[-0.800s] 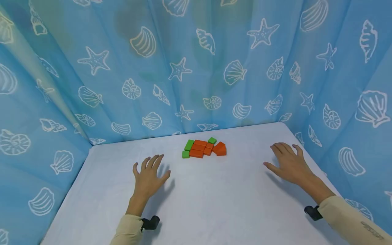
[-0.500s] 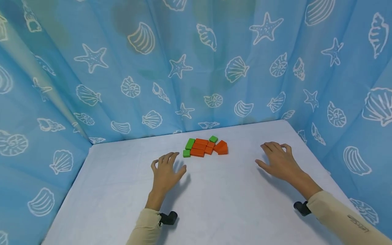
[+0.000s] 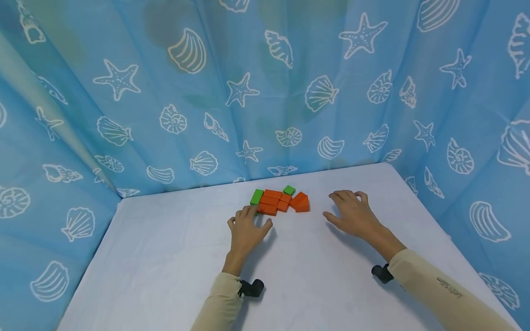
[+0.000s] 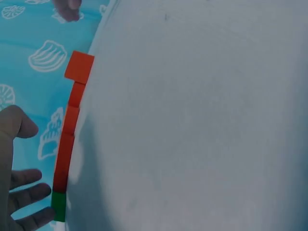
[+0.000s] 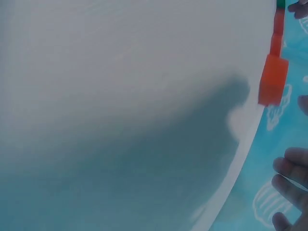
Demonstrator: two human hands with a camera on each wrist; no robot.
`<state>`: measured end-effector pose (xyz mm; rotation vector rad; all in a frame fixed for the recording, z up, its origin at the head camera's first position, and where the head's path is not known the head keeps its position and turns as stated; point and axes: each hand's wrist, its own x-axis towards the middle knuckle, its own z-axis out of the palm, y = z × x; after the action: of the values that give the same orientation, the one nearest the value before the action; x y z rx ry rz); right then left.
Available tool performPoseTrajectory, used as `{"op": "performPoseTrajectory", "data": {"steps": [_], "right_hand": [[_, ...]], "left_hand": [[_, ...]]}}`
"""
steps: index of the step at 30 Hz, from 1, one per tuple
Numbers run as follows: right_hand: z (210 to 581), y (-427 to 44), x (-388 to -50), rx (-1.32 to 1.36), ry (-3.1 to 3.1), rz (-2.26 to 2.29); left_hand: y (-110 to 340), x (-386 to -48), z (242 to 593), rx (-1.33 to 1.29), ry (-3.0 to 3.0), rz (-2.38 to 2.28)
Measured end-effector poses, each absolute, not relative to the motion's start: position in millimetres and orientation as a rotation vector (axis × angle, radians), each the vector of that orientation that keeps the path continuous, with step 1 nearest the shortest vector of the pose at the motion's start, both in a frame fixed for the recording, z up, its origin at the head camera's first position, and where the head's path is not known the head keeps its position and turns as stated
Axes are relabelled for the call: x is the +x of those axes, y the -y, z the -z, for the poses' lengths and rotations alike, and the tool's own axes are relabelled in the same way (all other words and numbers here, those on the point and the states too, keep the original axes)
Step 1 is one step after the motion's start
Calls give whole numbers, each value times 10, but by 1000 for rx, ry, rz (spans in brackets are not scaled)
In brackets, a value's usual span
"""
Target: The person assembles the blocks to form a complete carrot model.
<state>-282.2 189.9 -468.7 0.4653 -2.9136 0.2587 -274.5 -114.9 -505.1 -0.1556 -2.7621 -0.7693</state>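
Observation:
Orange and green toy blocks lie in a flat cluster near the far side of the white table. Several orange rectangular blocks (image 3: 270,201) form its middle. A green rectangular block (image 3: 256,196) borders them on the left, and a small green block (image 3: 289,190) sits behind on the right. An angular orange block (image 3: 300,202) makes up the right end. My left hand (image 3: 246,234) hovers at the cluster's front left, fingers spread and slightly bent; its fingertips mostly hide another green block (image 4: 58,207). To the right of the cluster, my right hand (image 3: 354,215) is held apart from the blocks, holding nothing.
A white cloth covers the table (image 3: 174,266). Blue curtains (image 3: 153,110) with white shell and starfish prints enclose its back and both sides. A black wrist camera (image 3: 251,288) sits on the left wrist and another black camera (image 3: 382,274) on the right.
Both hands have moved inward toward the blocks, the left going right and slightly forward, the right going left. The blocks show no clear shift among themselves; the head view has shifted slightly.

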Motion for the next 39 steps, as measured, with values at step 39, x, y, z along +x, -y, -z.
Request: {"op": "performPoseTrajectory", "data": {"steps": [39], "right_hand": [[4739, -1539, -2982, 506, 2922, -418]], "left_hand": [[1050, -2605, 5115, -142, 2776, 768]]}}
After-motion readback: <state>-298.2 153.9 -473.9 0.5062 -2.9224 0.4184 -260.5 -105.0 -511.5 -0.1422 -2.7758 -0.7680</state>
